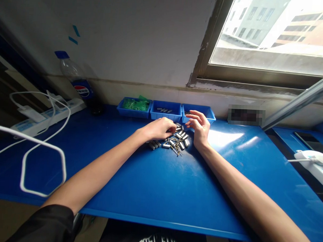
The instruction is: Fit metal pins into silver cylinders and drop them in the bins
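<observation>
A pile of several small metal parts [173, 142] lies on the blue table [158, 185] in front of three small blue bins. My left hand [161, 129] rests over the left side of the pile with its fingers curled down onto the parts; what they pinch is hidden. My right hand [199, 126] hovers at the pile's right edge, wrist on the table, fingers bent and pointing left toward the left hand. Whether the right fingertips hold a part is too small to make out.
Blue bins stand against the wall: the left bin [134, 107] holds green pieces, the middle bin [166, 111] several metal parts, the right bin [204, 112] sits behind my right hand. A plastic bottle [79, 82], a power strip [48, 114] with white cables [42, 155] lie left. A white device [313, 161] sits far right.
</observation>
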`<state>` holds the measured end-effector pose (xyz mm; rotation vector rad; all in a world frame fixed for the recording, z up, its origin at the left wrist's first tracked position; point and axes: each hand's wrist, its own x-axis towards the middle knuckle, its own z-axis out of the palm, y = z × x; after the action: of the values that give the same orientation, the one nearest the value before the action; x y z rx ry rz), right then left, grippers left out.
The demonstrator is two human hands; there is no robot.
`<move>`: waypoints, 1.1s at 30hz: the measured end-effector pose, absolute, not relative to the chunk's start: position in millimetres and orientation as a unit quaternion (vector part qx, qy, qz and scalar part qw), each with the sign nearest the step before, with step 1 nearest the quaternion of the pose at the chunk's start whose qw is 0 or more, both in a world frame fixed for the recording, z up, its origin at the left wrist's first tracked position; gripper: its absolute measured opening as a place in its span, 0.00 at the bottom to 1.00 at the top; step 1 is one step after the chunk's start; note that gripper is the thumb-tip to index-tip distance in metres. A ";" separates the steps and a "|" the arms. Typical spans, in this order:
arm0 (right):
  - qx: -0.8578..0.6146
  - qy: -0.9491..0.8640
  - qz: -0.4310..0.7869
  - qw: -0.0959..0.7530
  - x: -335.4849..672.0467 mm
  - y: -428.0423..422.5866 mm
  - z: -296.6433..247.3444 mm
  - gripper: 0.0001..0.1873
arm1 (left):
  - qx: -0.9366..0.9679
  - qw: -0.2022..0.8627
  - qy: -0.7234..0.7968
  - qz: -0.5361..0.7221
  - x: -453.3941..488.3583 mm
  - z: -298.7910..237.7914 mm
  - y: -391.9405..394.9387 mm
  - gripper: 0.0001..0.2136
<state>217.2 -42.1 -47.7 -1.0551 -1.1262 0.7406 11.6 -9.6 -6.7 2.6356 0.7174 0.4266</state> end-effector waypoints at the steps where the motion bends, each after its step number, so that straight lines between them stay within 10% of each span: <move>1: -0.466 -0.497 0.329 0.654 217.0 -42.3 -47.1 0.19 | 0.936 0.186 0.258 0.151 11.6 -5.4 -10.2 0.07; 33: -0.433 -0.579 0.377 0.579 211.2 -49.2 -39.5 0.11 | 0.782 0.416 0.274 0.375 4.5 2.6 4.1 0.13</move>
<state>211.2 -49.2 -39.5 -1.0136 -1.3533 0.8819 4.5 4.1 2.6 1.9643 0.6891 0.9410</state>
